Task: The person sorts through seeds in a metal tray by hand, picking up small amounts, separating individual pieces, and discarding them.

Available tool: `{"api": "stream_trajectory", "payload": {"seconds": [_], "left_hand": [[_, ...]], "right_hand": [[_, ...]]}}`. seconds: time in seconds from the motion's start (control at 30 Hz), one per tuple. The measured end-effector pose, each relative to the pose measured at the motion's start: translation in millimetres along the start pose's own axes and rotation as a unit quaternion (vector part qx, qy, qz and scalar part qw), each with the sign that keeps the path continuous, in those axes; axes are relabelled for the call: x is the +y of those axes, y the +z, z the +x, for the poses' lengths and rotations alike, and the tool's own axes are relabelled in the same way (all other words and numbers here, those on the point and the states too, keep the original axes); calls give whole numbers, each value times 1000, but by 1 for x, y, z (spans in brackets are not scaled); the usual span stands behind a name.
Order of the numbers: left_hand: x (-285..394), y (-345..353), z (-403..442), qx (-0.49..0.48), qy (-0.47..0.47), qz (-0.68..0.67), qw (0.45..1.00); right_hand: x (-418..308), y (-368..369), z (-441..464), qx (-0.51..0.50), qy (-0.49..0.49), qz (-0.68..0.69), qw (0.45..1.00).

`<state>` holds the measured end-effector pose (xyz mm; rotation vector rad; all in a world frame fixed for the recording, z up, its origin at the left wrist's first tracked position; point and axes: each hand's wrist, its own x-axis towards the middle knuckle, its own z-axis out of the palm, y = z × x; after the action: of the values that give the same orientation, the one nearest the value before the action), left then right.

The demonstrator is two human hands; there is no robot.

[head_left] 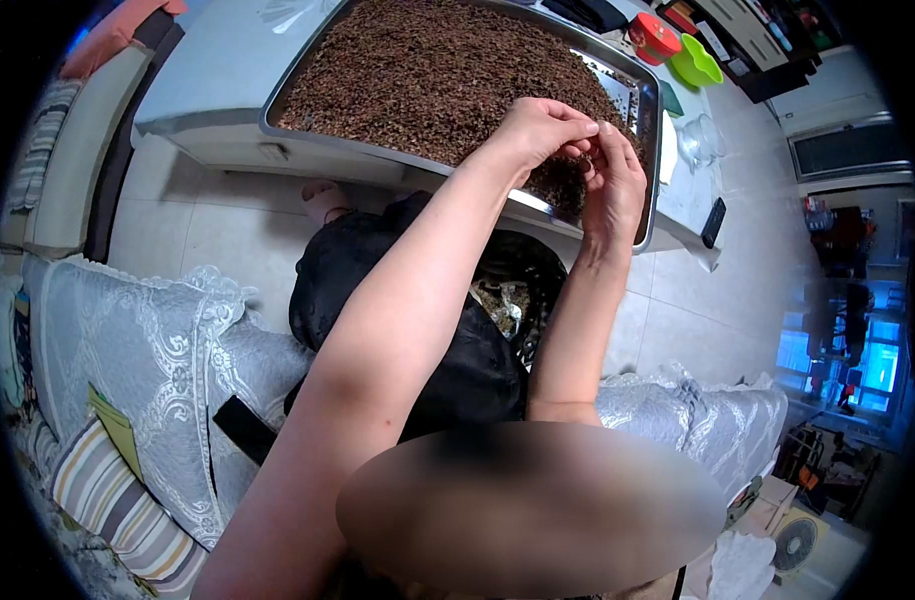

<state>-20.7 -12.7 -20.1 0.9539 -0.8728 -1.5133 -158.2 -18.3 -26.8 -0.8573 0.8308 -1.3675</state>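
A large metal tray point(650, 130) holds a wide layer of small reddish-brown dried pieces point(418, 75). Over its right part, my left hand point(550, 130) and my right hand point(615, 175) meet at the fingertips. Thumb and fingers are pinched together on each hand. Whatever lies between the fingertips is too small to make out. At the tray's right end, part of the bare metal bottom shows beside the dried pieces.
The tray rests on a white table point(203, 85). Behind it stand a red container point(655, 38) and a green bowl point(696, 62). A glass dish point(700, 140) and a black remote point(714, 222) lie right. Below, between my legs, is a dark bin point(546, 275).
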Motion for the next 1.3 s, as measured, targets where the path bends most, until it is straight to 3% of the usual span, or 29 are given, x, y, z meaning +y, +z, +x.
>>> {"api": "stream_trajectory", "payload": {"seconds": [0.17,0.3,0.37,0.43,0.5,0.53,0.6,0.7,0.87,0.93,1.03,1.13,1.17,1.27,1.3], "left_hand": [[8,4,-1,31,11,80,996],[18,-3,-6,58,29,30,997],[24,-10,-7,132,22,52,990],[24,-17,-2,212,51,84,972],[25,-26,1,297,46,175,937],[27,-29,2,334,41,214,917],[33,-29,2,373,28,228,899],[32,-33,4,398,36,245,883],[24,-40,8,402,39,242,882],[26,-39,7,401,38,252,880],[29,-38,5,410,29,273,870],[38,-33,0,424,12,294,857],[40,-31,-2,428,6,301,852],[38,-30,-3,393,39,305,866],[36,-31,-1,401,56,345,847]], "right_hand": [[1,-6,4,26,-17,-32,999],[-18,-10,-4,39,-43,-11,998],[-35,-9,-18,54,-65,-19,996],[-51,-33,-29,-36,-68,-138,987],[-74,-40,-52,-120,-44,-298,946],[-76,-52,-57,-190,-11,-314,930],[-83,-65,-70,-264,45,-467,843],[-85,-61,-72,-212,156,-553,790],[-43,-54,-45,-37,-94,-583,806],[-32,-41,-39,27,-135,-615,776],[-10,-39,-21,50,-215,-620,753],[6,-35,-9,61,-284,-663,690],[10,-34,-6,54,-267,-646,713],[20,-43,5,63,-261,-651,710],[20,-44,6,70,-288,-636,713]]}}
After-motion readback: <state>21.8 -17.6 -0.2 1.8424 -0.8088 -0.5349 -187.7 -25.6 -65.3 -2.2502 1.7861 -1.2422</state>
